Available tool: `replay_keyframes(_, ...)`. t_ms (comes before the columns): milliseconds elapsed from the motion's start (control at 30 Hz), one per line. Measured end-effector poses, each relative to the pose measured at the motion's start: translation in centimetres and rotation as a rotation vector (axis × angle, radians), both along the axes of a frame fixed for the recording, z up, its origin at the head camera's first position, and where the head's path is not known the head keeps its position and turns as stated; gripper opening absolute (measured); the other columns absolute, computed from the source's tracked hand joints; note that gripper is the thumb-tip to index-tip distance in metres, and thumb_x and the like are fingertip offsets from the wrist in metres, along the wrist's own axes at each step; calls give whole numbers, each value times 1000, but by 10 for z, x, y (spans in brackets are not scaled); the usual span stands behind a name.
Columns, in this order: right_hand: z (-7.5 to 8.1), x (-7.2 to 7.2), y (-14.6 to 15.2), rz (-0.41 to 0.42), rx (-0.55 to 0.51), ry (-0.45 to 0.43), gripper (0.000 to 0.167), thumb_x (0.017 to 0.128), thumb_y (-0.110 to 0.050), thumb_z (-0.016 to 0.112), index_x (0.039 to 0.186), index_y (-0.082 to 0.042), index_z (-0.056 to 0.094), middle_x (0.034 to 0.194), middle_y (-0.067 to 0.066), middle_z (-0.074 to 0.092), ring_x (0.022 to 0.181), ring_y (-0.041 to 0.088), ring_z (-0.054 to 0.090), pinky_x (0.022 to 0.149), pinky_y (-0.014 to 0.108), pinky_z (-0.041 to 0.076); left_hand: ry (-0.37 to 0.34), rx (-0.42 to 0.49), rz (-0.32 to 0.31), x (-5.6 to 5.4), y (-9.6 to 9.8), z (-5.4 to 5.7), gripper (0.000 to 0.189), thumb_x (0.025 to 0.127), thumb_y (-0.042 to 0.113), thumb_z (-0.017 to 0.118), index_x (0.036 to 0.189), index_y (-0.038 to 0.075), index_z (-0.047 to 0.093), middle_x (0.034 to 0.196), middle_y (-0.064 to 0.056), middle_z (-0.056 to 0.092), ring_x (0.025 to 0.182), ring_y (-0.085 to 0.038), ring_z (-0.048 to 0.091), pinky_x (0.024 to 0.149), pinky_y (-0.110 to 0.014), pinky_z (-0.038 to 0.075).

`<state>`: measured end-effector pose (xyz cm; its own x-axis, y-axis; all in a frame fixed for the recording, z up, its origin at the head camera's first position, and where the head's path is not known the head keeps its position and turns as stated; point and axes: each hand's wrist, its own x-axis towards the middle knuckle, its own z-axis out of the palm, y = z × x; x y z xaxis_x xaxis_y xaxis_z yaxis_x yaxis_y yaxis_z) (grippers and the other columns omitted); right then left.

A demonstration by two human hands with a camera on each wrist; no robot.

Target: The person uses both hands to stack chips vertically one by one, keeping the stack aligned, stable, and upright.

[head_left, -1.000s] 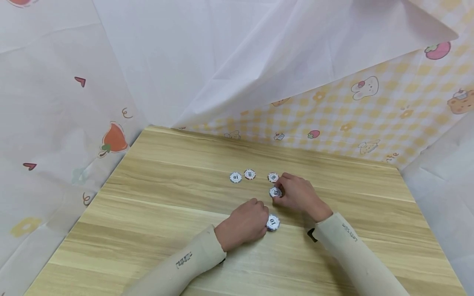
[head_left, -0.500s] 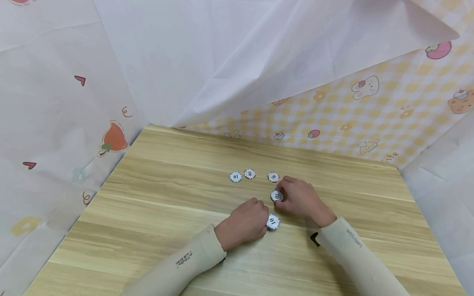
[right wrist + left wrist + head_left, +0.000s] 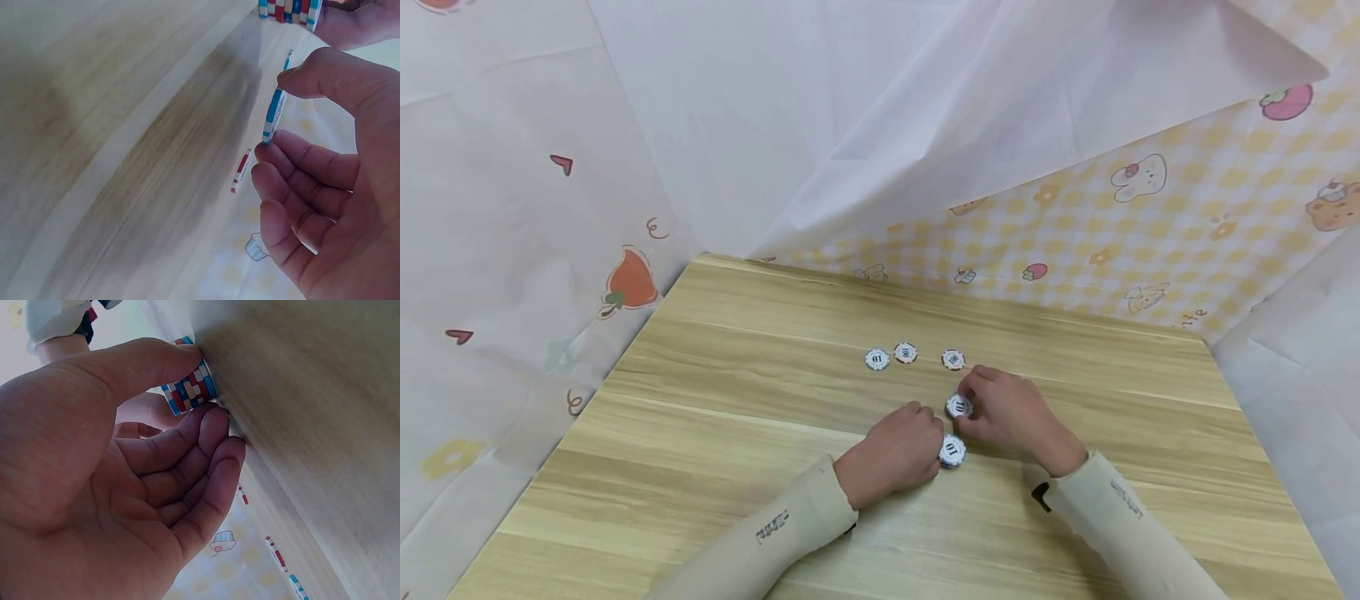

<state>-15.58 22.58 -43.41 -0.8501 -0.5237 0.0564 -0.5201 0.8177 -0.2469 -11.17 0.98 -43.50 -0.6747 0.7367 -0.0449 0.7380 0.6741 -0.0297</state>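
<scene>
Chip stack (image 3: 953, 451) stood on the desk (image 3: 1000, 542), between its left and right edges; the left grip (image 3: 891, 457) held it between thumb and curled fingers, apparently to keep the pile aligned. Just beyond, the right grip (image 3: 1011, 417) pinched a white-faced chip (image 3: 957, 406) by its rim, presumably to leave the face uncovered; contact with the desk was unconfirmed. Toward the far edge lay one red-edged chip (image 3: 953, 359), a loose blue-edged chip (image 3: 877, 359) and another red-edged chip (image 3: 906, 352), flat and unstacked, likely for lifting singly.
</scene>
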Motion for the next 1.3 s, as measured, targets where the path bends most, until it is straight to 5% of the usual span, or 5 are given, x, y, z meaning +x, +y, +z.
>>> replay_keyframes(500, 7, 14, -3, 13, -15, 66, 28, 85, -32, 88, 102, -13, 76, 94, -7, 67, 74, 7, 55, 60, 30, 49, 7, 6, 1, 0, 0, -1, 18, 100, 27, 74, 100, 9, 78, 91, -2, 71, 83, -15, 61, 85, -28, 49)
replay_keyframes(1300, 6, 26, 2, 34, -38, 44, 32, 85, -32, 91, 104, -12, 75, 93, -6, 67, 70, 5, 51, 60, 27, 46, 24, 5, -2, 1, 0, 0, 17, 100, 28, 74, 99, 11, 77, 92, 0, 71, 82, -14, 59, 81, -27, 49)
